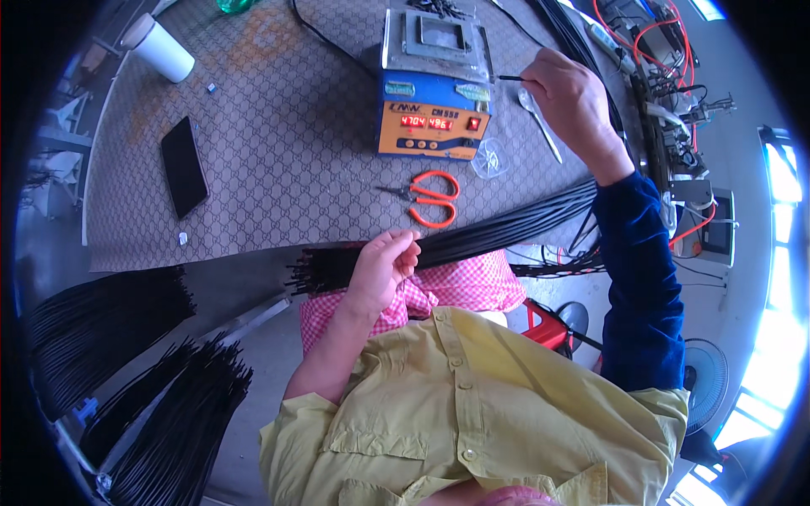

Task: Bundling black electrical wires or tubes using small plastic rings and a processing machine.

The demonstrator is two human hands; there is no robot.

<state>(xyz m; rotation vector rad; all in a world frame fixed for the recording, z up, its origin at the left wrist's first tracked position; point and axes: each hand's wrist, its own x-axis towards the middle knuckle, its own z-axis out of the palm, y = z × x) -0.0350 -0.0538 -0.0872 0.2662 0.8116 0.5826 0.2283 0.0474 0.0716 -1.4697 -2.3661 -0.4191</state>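
Note:
My right hand (572, 101) is closed on a thin black cable (510, 78), whose short end sticks out leftward to the side of a blue and orange solder pot (434, 110). The pot has a lit red display and a grey metal top with a square opening. Low at the table's front edge, my left hand (384, 268) is pinched; anything between its fingertips is too small to make out. Just beyond it lie orange-handled scissors (434, 200). A long bundle of black cables (506, 221) runs along the table edge, passing behind the left hand.
A small clear round dish (489, 158) and a white spoon-like tool (544, 131) lie right of the pot. Leftward are a black phone (184, 169) and a white cup (159, 49). More cable bundles (110, 329) hang at lower left. Equipment with red tubing (675, 110) stands at right.

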